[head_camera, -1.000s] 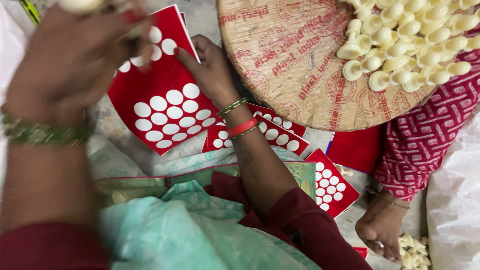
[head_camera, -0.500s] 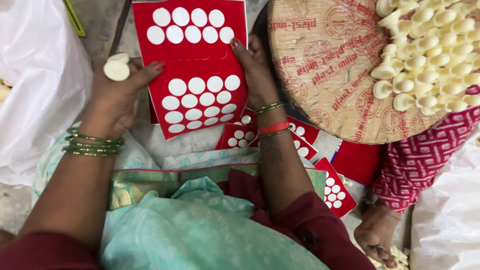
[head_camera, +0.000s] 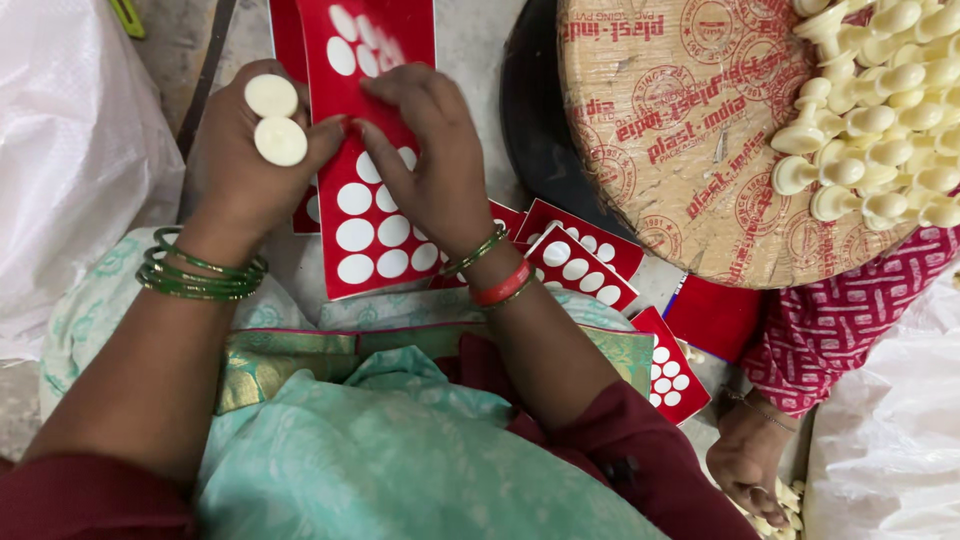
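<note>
My left hand (head_camera: 240, 165) holds two cream round-headed pieces (head_camera: 275, 120) between its fingers and pinches the left edge of a red sheet of white round stickers (head_camera: 365, 220). My right hand (head_camera: 425, 155) lies flat on that sheet, fingertips pressing on it near its upper middle. The sheet rests on the floor in front of my lap, its top running out of view. Green bangles circle my left wrist; a red and a green bangle circle my right.
A round tape-wrapped tray (head_camera: 680, 150) at upper right carries a heap of cream pieces (head_camera: 880, 100). More red sticker sheets (head_camera: 580, 262) lie under my right wrist. Another person's hand (head_camera: 745, 465) and patterned red sleeve are at lower right. White plastic bags (head_camera: 70, 160) flank both sides.
My left hand has come in from the left to the sheet's edge, still holding the cream pieces. My right hand shifted left onto the middle of the sheet.
</note>
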